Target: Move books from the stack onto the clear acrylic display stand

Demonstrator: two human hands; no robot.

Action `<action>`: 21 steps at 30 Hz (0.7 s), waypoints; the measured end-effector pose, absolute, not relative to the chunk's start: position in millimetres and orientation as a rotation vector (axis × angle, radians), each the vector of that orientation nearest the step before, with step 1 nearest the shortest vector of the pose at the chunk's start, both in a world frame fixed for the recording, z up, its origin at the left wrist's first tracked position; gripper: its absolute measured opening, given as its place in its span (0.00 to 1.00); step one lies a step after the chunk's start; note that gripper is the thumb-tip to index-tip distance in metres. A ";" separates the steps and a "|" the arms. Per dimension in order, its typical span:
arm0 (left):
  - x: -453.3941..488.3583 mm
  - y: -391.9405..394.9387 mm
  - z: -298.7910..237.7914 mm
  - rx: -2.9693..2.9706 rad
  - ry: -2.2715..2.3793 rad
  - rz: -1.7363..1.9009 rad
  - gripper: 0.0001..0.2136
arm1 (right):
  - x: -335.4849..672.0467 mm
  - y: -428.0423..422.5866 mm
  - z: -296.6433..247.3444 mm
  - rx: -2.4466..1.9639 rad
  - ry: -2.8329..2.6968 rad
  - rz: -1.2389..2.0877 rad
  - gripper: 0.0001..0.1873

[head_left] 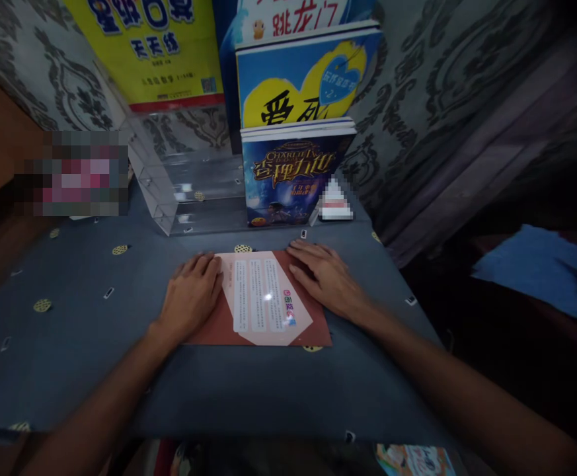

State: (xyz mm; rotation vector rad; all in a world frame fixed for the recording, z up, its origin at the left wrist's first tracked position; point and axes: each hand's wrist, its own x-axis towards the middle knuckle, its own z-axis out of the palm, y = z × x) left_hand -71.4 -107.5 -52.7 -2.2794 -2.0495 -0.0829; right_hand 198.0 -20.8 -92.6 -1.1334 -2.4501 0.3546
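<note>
A red envelope-like card [261, 301] with a pale printed panel lies flat on the blue-grey tablecloth [94, 344]. My left hand [192, 294] rests flat on its left edge, fingers stretched out toward the far side. My right hand [322, 274] lies flat on its right edge, fingers spread and pointing left. Neither hand grips anything.
A clear acrylic rack [184, 178] stands behind the card, holding upright books: a dark blue one [291, 175], a blue-and-yellow one [308, 76] and a yellow one [154, 49]. Patterned wallpaper lies behind. The table's right edge drops off near a blue sheet [536, 271].
</note>
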 end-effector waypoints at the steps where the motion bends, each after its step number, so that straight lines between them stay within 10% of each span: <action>1: -71.4 -107.6 -52.6 -2.283 -2.042 -0.085 0.18 | 198.1 -20.6 -92.2 -1.134 -2.449 0.354 0.24; 14: -65.1 -119.2 -58.1 -2.542 -1.687 -0.177 0.18 | 196.0 -20.8 -91.0 -1.082 -2.408 0.310 0.21; 21: -42.1 -138.3 -57.5 -2.863 -1.342 -0.150 0.35 | 194.7 -22.0 -91.3 -1.093 -2.391 0.309 0.21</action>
